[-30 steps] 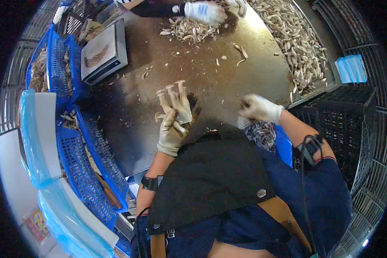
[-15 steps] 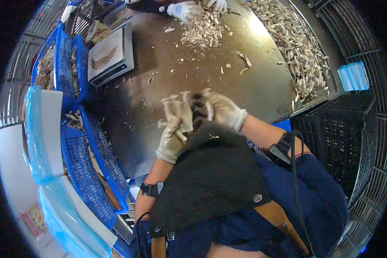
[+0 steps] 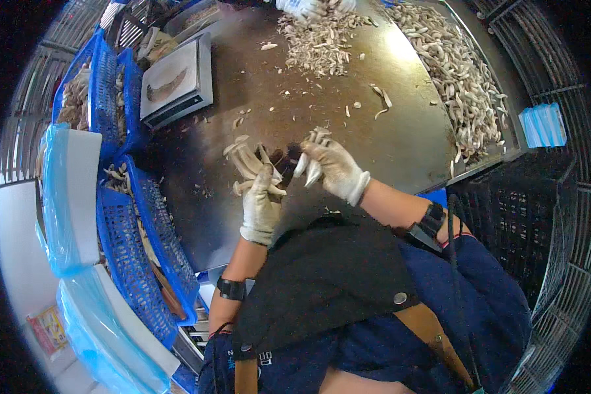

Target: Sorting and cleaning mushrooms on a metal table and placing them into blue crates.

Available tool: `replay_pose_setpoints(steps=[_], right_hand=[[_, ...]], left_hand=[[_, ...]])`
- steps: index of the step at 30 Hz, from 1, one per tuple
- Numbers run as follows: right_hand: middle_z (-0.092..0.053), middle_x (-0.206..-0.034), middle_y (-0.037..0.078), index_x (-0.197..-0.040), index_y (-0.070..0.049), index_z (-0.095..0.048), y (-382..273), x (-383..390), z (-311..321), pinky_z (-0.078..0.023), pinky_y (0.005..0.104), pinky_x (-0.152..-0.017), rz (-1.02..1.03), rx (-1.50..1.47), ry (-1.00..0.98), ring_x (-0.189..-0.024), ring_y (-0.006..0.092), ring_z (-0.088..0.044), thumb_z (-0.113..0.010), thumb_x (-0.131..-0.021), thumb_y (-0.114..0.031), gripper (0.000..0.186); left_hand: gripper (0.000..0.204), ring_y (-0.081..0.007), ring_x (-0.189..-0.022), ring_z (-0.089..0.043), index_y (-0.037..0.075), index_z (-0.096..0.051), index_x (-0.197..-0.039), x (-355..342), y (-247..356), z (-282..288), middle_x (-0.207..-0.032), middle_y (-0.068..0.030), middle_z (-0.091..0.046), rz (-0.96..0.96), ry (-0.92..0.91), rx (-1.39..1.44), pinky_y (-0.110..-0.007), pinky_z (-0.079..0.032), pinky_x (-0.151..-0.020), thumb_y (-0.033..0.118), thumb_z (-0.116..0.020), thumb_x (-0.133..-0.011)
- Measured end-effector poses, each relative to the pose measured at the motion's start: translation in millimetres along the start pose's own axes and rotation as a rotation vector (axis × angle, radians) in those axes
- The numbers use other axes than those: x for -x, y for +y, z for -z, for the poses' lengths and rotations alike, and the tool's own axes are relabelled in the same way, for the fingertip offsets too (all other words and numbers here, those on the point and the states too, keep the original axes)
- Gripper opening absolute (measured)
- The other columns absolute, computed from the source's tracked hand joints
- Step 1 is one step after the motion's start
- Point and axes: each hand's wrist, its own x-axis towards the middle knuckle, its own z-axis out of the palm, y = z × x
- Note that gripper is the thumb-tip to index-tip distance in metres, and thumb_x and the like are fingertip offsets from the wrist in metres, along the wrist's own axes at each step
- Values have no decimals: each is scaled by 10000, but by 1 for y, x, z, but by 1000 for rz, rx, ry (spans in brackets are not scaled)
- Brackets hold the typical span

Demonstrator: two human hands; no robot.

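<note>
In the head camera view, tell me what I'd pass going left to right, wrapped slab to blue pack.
Upper plastic-wrapped white slab, scale, left gloved hand with mushrooms, right gloved hand, large mushroom heap, light-blue pack.

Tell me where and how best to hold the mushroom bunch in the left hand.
Best, I'd judge, around the stems of the mushroom bunch, coming from the near side, as the left hand does: the long stems lie alongside one another, and the flared caps point forward and left.
</note>
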Motion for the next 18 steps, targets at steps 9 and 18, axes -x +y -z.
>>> replay_pose_setpoints(steps=[9, 18], right_hand=[[-591, -888, -1, -929, -84, -539, -21, 3, -11, -489, 250, -645, -167, -28, -21, -755, 107, -577, -632, -858, -67, 118], [-533, -776, -39, -806, -146, -442, -7, -1, -5, -486, 235, -676, -147, -209, -179, -758, 97, -597, -584, -869, -22, 199]], left_hand=[[241, -76, -582, -535, 61, -599, -772, -6, 3, 4, -708, 3, -570, 15, -35, -71, -210, -427, -473, 269, -631, -891], [189, -42, -553, -489, 79, -563, -959, -11, -9, 7, -711, 4, -568, 57, -54, -429, -186, -367, -458, 250, -624, -905]])
